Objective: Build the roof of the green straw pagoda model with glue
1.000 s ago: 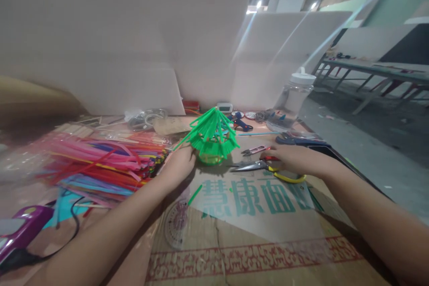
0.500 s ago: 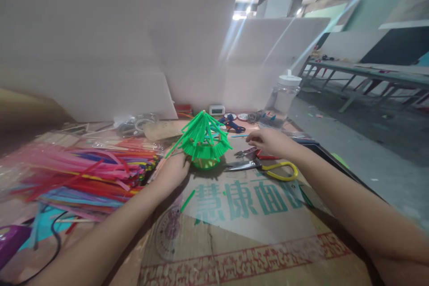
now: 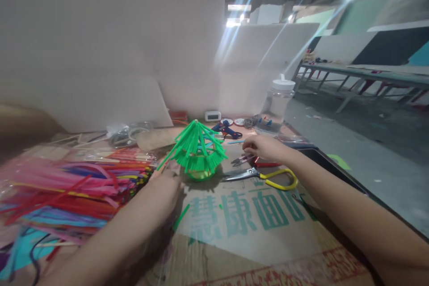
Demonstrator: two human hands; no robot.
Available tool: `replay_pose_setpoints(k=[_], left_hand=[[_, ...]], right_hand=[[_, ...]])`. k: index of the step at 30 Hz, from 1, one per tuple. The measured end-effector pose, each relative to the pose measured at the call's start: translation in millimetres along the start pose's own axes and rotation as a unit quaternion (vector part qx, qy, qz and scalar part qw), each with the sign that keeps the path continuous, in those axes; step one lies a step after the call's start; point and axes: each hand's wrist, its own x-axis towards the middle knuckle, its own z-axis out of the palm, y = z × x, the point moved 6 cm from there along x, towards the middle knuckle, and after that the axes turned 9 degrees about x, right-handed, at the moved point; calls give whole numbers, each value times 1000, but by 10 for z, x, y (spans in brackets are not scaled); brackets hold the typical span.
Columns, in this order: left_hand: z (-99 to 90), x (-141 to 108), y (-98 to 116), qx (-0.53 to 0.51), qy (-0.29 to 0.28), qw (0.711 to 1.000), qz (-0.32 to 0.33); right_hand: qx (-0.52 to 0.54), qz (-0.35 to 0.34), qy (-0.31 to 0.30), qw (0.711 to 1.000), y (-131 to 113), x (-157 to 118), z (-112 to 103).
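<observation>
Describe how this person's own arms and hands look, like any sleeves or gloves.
The left hand and right hand are ungloved. Both forearms are bare, with no sleeve, watch or bracelet visible. Any rings are too unclear to tell.

Near the middle of the frame we count two hands, a left hand [image 3: 170,184] and a right hand [image 3: 263,148], one green model [image 3: 200,157], one red-handled tool [image 3: 268,164] and one pair of scissors [image 3: 280,179]. Farther up, we find one glue gun [image 3: 229,130], one small white clock [image 3: 212,116] and one bottle [image 3: 276,106]. The coloured strips [image 3: 73,187] at left are too many for us to count.
</observation>
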Motion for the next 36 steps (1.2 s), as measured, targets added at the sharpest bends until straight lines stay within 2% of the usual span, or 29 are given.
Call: replay_pose_setpoints(k=[3,5,6,7,8,9,11,13,15,21,31,36], left_hand=[[-361,-69,113,44,-55,997,15],[-632,10,106,76,-57,995,5],[-767,96,90,81,-28,996,-2],[-910,201,68,76,35,996,-16],[-1003,313,62,62,88,994,-15],[-1031,432,75,46,114,992,3],[-987,650,80,-9,142,990,10],[-859,806,85,-57,136,989,-1],[-747,877,131,-60,132,989,7],[-665,825,209,-21,153,988,32],[-645,820,146,-89,140,985,35],[-644,815,82,-130,134,982,29]], right_hand=[[30,-8,75,997,-184,54,-145],[103,-24,131,986,-363,83,-271],[153,-43,150,976,-476,99,-324],[198,-68,161,964,-599,118,-367],[231,-93,164,955,-724,142,-393],[249,-114,159,949,-846,169,-402],[258,-133,151,945,-1038,230,-389],[255,-135,152,945,-1151,283,-349],[261,-134,163,942,-1192,312,-305],[299,-133,169,930,-1153,300,-203],[305,-148,164,926,-1168,248,-212],[310,-179,220,907,-1171,186,-263]])
